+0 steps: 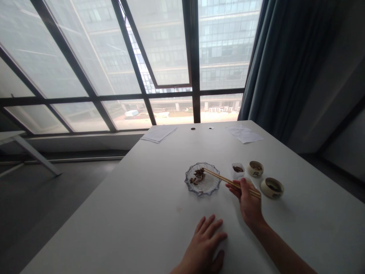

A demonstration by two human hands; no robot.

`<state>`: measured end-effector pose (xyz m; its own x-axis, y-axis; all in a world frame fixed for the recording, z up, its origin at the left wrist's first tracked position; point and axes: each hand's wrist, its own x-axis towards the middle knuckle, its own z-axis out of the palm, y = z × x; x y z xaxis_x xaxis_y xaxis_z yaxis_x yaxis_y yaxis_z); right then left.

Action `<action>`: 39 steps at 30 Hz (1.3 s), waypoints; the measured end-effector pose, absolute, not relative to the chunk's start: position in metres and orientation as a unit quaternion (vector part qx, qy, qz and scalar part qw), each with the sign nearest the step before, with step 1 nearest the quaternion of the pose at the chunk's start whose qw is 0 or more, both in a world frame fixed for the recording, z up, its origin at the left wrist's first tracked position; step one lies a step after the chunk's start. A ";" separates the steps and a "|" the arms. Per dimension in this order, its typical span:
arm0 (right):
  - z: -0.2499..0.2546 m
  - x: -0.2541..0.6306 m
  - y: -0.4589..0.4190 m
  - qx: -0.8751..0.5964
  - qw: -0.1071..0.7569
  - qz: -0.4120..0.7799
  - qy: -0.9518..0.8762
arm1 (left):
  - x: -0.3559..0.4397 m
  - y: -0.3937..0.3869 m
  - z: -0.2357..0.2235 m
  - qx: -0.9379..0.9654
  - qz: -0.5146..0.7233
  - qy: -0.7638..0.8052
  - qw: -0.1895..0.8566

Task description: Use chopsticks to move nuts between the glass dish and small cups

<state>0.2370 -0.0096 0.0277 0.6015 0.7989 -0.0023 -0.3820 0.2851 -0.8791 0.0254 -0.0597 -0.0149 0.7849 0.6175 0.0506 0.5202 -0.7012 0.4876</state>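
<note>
Chopsticks [222, 177]: how do we find them lying?

We find them in the right hand [251, 204], fingers closed round them, slanting toward the worktop's [128, 213] far-left corner, tips at dark pieces [199, 174] in the glass dish [211, 185].

And the left hand [205, 243]?

Palm down, fingers spread, holding nothing visible, farther from the dish. Open room runs toward the left edge; two bowls [268, 191] crowd the right.

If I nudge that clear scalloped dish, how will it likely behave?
The clear dish looks wide and low, so it would probably slide rather than tip. Its faceted, glassy look suggests it is rigid and could chip if knocked. The dark pieces seem to lie loose in it, so a sharp push would likely shift them.
</note>
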 end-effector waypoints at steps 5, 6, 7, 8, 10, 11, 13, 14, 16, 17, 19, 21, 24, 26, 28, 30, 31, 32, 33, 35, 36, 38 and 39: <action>0.051 0.286 -0.024 -0.456 0.807 0.316 -0.205 | 0.027 -0.061 -0.009 0.920 0.085 0.316 0.217; 0.053 0.298 -0.027 -0.456 0.814 0.300 -0.199 | 0.027 -0.061 -0.008 0.920 0.082 0.317 0.215; 0.054 0.308 -0.029 -0.459 0.819 0.286 -0.193 | 0.027 -0.061 -0.007 0.920 0.081 0.317 0.215; 0.053 0.318 -0.031 -0.464 0.822 0.272 -0.186 | 0.027 -0.061 -0.007 0.920 0.081 0.317 0.214; 0.048 0.332 -0.035 -0.478 0.822 0.255 -0.178 | 0.027 -0.062 -0.007 0.921 0.084 0.316 0.213; 0.044 0.337 -0.037 -0.485 0.819 0.250 -0.178 | 0.027 -0.061 -0.008 0.921 0.085 0.315 0.212; 0.036 0.343 -0.040 -0.496 0.814 0.244 -0.179 | 0.027 -0.061 -0.010 0.921 0.088 0.315 0.210; 0.032 0.345 -0.041 -0.500 0.811 0.243 -0.180 | 0.027 -0.061 -0.011 0.922 0.088 0.315 0.209; 0.026 0.346 -0.042 -0.508 0.807 0.238 -0.182 | 0.027 -0.060 -0.012 0.922 0.087 0.314 0.207; 0.024 0.347 -0.043 -0.511 0.806 0.235 -0.184 | 0.027 -0.059 -0.012 0.922 0.086 0.314 0.207; 0.024 0.347 -0.044 -0.515 0.804 0.227 -0.192 | 0.027 -0.059 -0.013 0.923 0.086 0.312 0.208; 0.027 0.347 -0.044 -0.517 0.803 0.219 -0.201 | 0.027 -0.058 -0.014 0.923 0.091 0.311 0.207; 0.034 0.338 -0.045 -0.513 0.800 0.224 -0.215 | 0.027 -0.059 -0.014 0.923 0.098 0.310 0.207; 0.038 0.323 -0.045 -0.508 0.791 0.241 -0.241 | 0.027 -0.060 -0.013 0.922 0.101 0.311 0.208; 0.039 0.303 -0.043 -0.506 0.771 0.262 -0.285 | 0.027 -0.060 -0.013 0.921 0.103 0.311 0.209; 0.038 0.281 -0.038 -0.508 0.742 0.285 -0.331 | 0.026 -0.060 -0.013 0.922 0.104 0.310 0.210; 0.036 0.271 -0.035 -0.509 0.728 0.298 -0.349 | 0.026 -0.060 -0.014 0.922 0.104 0.308 0.210; 0.034 0.262 -0.032 -0.510 0.715 0.312 -0.363 | 0.026 -0.060 -0.015 0.922 0.104 0.307 0.210; 0.031 0.255 -0.028 -0.510 0.704 0.324 -0.373 | 0.026 -0.059 -0.016 0.922 0.105 0.306 0.211; 0.026 0.245 -0.020 -0.511 0.683 0.342 -0.395 | 0.026 -0.058 -0.019 0.921 0.109 0.305 0.215; 0.024 0.242 -0.017 -0.511 0.673 0.347 -0.406 | 0.026 -0.058 -0.021 0.921 0.112 0.304 0.218; 0.022 0.239 -0.010 -0.511 0.658 0.354 -0.424 | 0.026 -0.057 -0.024 0.920 0.117 0.302 0.220; 0.021 0.239 -0.008 -0.511 0.654 0.356 -0.430 | 0.026 -0.057 -0.024 0.920 0.118 0.301 0.221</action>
